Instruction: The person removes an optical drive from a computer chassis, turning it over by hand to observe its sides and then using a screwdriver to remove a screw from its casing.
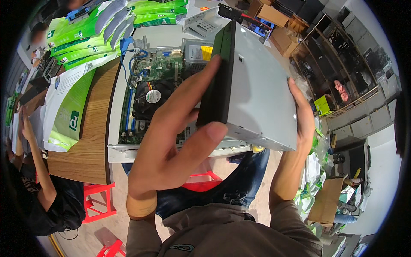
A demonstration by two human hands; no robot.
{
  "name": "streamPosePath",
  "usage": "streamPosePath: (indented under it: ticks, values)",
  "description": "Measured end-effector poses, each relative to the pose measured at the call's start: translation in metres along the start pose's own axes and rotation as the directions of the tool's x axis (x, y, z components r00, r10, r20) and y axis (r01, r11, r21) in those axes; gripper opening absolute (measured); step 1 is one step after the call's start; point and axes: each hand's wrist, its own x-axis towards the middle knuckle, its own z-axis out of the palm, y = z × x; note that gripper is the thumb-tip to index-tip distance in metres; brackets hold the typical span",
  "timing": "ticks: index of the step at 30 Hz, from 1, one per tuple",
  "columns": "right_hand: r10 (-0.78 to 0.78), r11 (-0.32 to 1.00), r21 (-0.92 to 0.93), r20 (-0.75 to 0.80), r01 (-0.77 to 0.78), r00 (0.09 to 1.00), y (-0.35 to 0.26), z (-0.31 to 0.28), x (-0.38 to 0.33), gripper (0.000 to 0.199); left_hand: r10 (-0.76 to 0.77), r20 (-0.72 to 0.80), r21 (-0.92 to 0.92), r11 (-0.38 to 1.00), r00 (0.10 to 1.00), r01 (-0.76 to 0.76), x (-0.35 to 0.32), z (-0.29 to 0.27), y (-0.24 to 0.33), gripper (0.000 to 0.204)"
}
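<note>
An optical disc drive (261, 90), a grey metal box with a black front panel, is held up close between my two hands. The fingers and thumb of my left hand (165, 137) grip it at the black front. My right hand (303, 113) is closed on its far right end, with some fingers hidden behind the metal. Behind the drive, on the table, lies an opened desktop computer case (112, 128). Inside it show a green motherboard (160, 66), a black cooling fan (152, 96), blue cables (125, 64) and a power supply (199, 50), partly covered by my hand and the drive.
Green-and-white paper packs (85, 45) are stacked at the back left, and wrapping (70, 113) lies on the wooden table (96, 128). A co-worker's arm (36, 158) is at far left, by a red stool (99, 201). Shelving (334, 68) and cardboard boxes (327, 201) stand to the right.
</note>
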Motion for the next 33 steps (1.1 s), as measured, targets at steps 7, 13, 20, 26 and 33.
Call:
streamPosePath:
  ticks: [7,13,20,26,33]
  values:
    - [-0.207,0.970,-0.135,-0.042,0.200,0.977,0.001,-0.001,-0.011,0.039,0.039,-0.013,-0.087,0.995,0.999,-0.040,-0.001,0.004,-0.005,0.089]
    - [-0.566,0.784,-0.349,-0.058,0.514,0.823,-0.004,0.010,-0.029,0.044,0.173,0.024,-0.064,0.983,0.985,-0.171,0.004,0.000,-0.016,0.096]
    - [-0.511,0.850,-0.184,-0.065,0.493,0.857,-0.023,0.019,-0.040,0.033,0.286,0.023,0.157,0.945,0.958,-0.286,0.009,0.007,-0.010,0.101]
    - [-0.207,0.978,-0.048,-0.079,0.204,0.975,-0.020,0.020,-0.037,0.024,0.164,-0.151,0.265,0.957,0.975,-0.120,0.012,0.016,0.006,0.090]
    - [-0.076,0.997,-0.036,-0.074,0.073,0.994,-0.010,0.020,-0.025,0.028,0.229,-0.179,0.271,0.946,0.957,-0.176,0.016,0.018,0.005,0.078]
